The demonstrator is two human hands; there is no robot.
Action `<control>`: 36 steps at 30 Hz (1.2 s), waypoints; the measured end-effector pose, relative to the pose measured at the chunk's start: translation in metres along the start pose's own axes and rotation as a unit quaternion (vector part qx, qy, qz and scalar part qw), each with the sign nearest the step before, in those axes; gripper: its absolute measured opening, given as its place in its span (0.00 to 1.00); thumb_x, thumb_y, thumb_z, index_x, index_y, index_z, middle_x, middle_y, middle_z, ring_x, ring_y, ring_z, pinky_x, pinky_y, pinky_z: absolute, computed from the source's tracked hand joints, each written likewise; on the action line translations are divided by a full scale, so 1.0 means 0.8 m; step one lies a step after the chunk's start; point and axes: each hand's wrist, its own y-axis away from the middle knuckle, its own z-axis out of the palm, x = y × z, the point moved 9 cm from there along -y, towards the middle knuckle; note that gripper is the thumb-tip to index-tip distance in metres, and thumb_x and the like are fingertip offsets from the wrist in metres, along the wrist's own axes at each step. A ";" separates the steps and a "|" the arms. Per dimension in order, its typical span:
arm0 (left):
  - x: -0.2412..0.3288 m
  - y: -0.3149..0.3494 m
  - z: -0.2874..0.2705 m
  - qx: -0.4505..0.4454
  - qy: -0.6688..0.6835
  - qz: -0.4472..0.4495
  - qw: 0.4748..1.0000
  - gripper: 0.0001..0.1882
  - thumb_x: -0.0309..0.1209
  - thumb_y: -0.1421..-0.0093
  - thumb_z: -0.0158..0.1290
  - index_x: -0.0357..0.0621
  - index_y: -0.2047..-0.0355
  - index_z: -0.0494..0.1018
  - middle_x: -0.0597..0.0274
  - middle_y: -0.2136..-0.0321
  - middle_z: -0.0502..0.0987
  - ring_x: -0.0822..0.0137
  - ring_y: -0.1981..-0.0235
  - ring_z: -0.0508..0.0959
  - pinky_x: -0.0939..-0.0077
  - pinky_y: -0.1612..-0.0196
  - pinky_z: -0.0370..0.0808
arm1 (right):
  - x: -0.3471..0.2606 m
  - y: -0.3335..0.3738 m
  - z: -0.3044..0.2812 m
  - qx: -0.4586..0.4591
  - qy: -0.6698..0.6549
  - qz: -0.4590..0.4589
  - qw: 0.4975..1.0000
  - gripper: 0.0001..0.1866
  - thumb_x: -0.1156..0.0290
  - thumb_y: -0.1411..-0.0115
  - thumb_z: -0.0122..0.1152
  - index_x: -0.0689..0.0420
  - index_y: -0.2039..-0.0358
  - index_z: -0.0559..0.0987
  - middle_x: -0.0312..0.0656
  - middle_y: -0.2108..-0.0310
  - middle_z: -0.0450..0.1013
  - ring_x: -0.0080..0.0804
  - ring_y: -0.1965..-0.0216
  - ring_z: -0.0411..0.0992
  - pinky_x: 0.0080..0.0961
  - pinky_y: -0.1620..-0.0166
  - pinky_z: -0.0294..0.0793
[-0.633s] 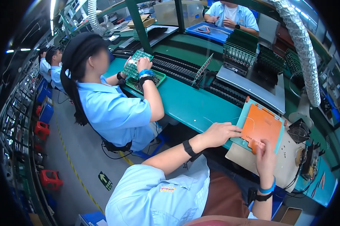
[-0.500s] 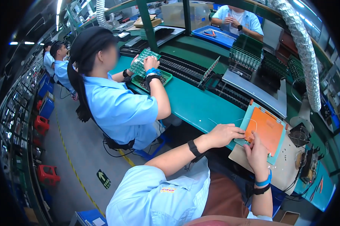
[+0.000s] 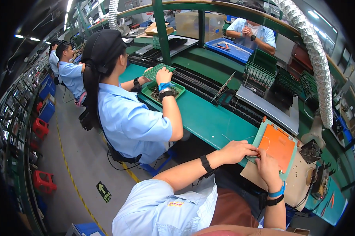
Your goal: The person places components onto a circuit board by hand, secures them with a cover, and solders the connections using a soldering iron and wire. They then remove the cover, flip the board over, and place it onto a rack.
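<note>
A thin pale wire (image 3: 269,142) loops over the left part of an orange plate (image 3: 279,142), which lies in a light green frame (image 3: 289,164). My left hand (image 3: 239,152) reaches the near left corner of the frame, its fingertips pinched on the wire. Close against it, my right hand (image 3: 268,168) has thumb and fingers drawn together at the same corner. Whatever lies between the right fingertips is too small and covered to make out. Both wrists wear black bands, and a blue strap (image 3: 278,189) sits on the right one.
Under the frame is a tan board (image 3: 299,177); a small black fan (image 3: 311,152) and orange-handled pliers (image 3: 332,200) lie right of it. A silver duct (image 3: 317,70) hangs above. At left, a co-worker (image 3: 134,110) holds a green circuit board (image 3: 158,72) over a parts tray (image 3: 180,93).
My right fingers have moved in against the left fingertips and closed; the index finger was raised before. The view has shifted slightly. The co-worker's head has turned away and the green board is flatter.
</note>
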 end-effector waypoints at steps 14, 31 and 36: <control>0.002 -0.003 0.010 -0.005 0.009 -0.005 1.000 0.29 0.18 0.46 0.51 0.59 0.46 0.82 0.77 0.43 0.80 0.61 0.60 0.78 0.68 0.58 0.81 | 0.031 0.006 0.015 0.093 -0.008 0.134 0.987 0.10 0.68 0.32 0.57 0.53 0.52 0.74 0.52 0.78 0.78 0.54 0.77 0.78 0.50 0.72 0.76; -0.043 -0.056 0.014 -0.020 0.003 -0.211 0.977 0.30 0.30 0.38 0.62 0.32 0.37 0.70 0.52 0.56 0.79 0.67 0.78 0.72 0.70 0.69 0.74 | 0.197 0.162 -0.054 0.205 -0.167 0.328 0.907 0.25 0.77 0.41 0.67 0.60 0.43 0.74 0.52 0.56 0.75 0.47 0.56 0.75 0.38 0.54 0.76; -0.056 -0.068 0.034 -0.051 0.017 -0.268 0.962 0.32 0.28 0.39 0.64 0.27 0.37 0.69 0.53 0.56 0.79 0.71 0.77 0.71 0.72 0.71 0.73 | 0.194 0.144 -0.061 0.223 -0.095 0.304 0.921 0.25 0.77 0.41 0.67 0.59 0.43 0.74 0.50 0.56 0.74 0.44 0.56 0.74 0.36 0.53 0.75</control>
